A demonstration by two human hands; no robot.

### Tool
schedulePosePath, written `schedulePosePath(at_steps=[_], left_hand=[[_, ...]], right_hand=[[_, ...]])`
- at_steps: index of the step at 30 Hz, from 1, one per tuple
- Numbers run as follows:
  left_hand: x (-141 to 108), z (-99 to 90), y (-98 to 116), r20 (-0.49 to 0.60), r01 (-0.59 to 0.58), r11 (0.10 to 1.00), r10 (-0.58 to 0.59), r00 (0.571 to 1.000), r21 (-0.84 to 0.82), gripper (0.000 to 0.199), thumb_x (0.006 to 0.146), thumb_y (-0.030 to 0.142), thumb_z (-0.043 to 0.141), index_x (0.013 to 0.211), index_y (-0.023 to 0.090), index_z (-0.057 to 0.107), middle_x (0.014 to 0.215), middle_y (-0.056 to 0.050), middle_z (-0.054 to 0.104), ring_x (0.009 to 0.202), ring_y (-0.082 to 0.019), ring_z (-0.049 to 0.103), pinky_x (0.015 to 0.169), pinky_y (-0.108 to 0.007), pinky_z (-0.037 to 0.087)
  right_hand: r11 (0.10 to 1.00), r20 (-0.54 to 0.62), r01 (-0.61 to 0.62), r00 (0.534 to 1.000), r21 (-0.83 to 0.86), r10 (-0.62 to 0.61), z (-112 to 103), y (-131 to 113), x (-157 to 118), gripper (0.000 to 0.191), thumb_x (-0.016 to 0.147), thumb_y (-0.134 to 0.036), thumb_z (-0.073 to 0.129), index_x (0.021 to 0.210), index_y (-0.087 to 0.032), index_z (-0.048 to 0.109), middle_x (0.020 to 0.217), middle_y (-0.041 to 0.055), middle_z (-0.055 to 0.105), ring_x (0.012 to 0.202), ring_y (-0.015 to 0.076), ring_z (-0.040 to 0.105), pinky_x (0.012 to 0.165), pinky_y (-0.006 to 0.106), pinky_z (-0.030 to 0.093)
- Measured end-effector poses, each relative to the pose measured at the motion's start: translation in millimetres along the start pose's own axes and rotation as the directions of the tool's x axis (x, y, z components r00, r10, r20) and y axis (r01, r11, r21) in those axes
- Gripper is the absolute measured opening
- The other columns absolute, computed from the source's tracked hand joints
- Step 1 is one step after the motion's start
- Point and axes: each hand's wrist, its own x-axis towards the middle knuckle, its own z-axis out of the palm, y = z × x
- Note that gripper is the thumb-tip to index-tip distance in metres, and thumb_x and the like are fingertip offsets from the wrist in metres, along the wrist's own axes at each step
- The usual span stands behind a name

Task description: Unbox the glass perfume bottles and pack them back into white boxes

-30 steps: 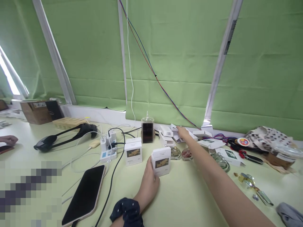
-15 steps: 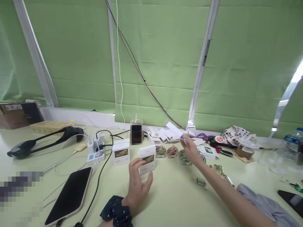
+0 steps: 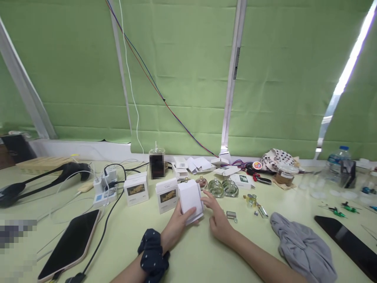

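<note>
A white paper box is in my left hand, the thumb across its front and the fingers behind it. My right hand is just right of the box, its fingers apart and fingertips at the box's right edge; whether they touch it I cannot tell. Left of the held box stand two white boxes with a picture on the front, a near one and a farther one. Behind my hands lie round clear glass bottles: a green one, another green one and a partly hidden reddish one.
Flattened white cartons lie along the back beside a drink cup. A power strip with cables and a phone are at left. Small metal parts, a grey cloth and a black device are at right.
My right hand has come back from the rear cartons toward me. The white carton it held is now a box in my left hand, which has left the near picture box. The view has turned right.
</note>
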Motion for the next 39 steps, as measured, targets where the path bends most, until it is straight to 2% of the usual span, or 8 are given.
schedulePosePath(at_steps=[4,10,14,22,26,33,36,39], left_hand=[[3.9,1.8,-2.0,0.099,-0.063,0.988,0.05,0.994,0.143,0.061,0.072,0.031,0.074,0.125,0.018,0.048,0.126,-0.013,0.059,0.115,-0.029,0.055,0.096,-0.04,0.045],[3.9,27.4,-0.8,0.385,-0.147,0.975,0.073,0.92,0.166,0.066,0.074,0.027,0.071,0.133,0.023,0.043,0.132,-0.012,0.055,0.117,-0.03,0.053,0.1,-0.044,0.041],[5.3,30.2,-5.1,0.398,-0.191,0.975,0.133,0.908,0.111,0.079,0.067,0.017,0.075,0.135,0.025,0.036,0.134,-0.012,0.05,0.115,-0.029,0.054,0.098,-0.044,0.042],[2.6,4.1,-4.2,0.394,-0.071,0.986,0.006,0.919,0.152,0.094,0.057,0.011,0.079,0.132,0.029,0.025,0.116,-0.008,0.058,0.111,-0.026,0.056,0.092,-0.041,0.045],[1.8,5.2,-9.6,0.32,-0.155,0.956,0.07,0.945,0.248,0.092,0.056,0.015,0.081,0.126,0.028,0.023,0.115,-0.008,0.058,0.104,-0.026,0.061,0.09,-0.042,0.047],[-7.2,9.9,-5.4,0.314,-0.349,0.765,0.201,0.928,0.542,0.093,0.059,0.03,0.081,0.132,0.022,0.025,0.123,-0.011,0.053,0.112,-0.029,0.053,0.095,-0.044,0.045],[-6.6,-0.1,4.4,0.308,-0.424,0.567,0.294,0.905,0.706,0.095,0.055,0.035,0.083,0.134,0.023,0.031,0.131,-0.013,0.046,0.123,-0.034,0.043,0.103,-0.051,0.036],[-4.8,-16.1,24.9,0.187,-0.457,0.267,0.656,0.731,0.849,0.062,0.067,0.033,0.075,0.121,0.024,0.045,0.125,-0.011,0.044,0.123,-0.032,0.04,0.105,-0.052,0.031]], right_hand=[[0.936,-0.086,-0.26,0.954,0.235,0.287,-3.9,-4.5,4.6,0.068,0.082,-0.019,0.053,0.14,-0.033,0.021,0.147,0.0113,0.027,0.109,0.0234,0.057,0.087,0.042,0.051],[0.871,-0.025,-0.316,0.936,0.376,0.35,0.7,-9.3,8.9,0.109,0.065,-0.031,0.078,0.144,-0.037,0.004,0.148,0.011,0.028,0.124,0.0262,0.046,0.096,0.043,0.046],[0.794,0.009,-0.432,0.88,0.428,0.474,5.1,-7.5,8.2,0.113,0.058,-0.026,0.081,0.143,-0.033,0.007,0.143,0.0145,0.035,0.123,0.0278,0.046,0.093,0.044,0.047],[0.707,0.228,-0.366,0.931,0.605,0.287,-0.9,-5.5,10.5,0.085,0.057,-0.016,0.079,0.13,-0.024,0.035,0.129,0.0105,0.05,0.122,0.0258,0.048,0.101,0.04,0.039],[0.673,0.304,-0.426,0.905,0.605,0.299,1.8,-12.3,9.1,0.079,0.059,-0.021,0.079,0.127,-0.024,0.041,0.122,0.0088,0.058,0.112,0.0281,0.056,0.093,0.042,0.045],[0.765,0.076,-0.466,0.871,0.445,0.486,20.0,-19.6,4.4,0.054,0.062,-0.027,0.076,0.112,-0.02,0.056,0.111,0.009,0.066,0.103,0.0291,0.059,0.089,0.041,0.045],[0.742,0.041,-0.535,0.821,0.404,0.569,18.5,-12.7,5.4,0.047,0.059,-0.026,0.074,0.103,-0.015,0.061,0.097,0.0101,0.07,0.094,0.0299,0.062,0.081,0.04,0.048],[0.687,0.026,-0.594,0.764,0.419,0.645,13.9,-5.6,5.0,0.051,0.057,-0.026,0.073,0.105,-0.013,0.06,0.097,0.0115,0.071,0.092,0.0295,0.063,0.08,0.039,0.048]])
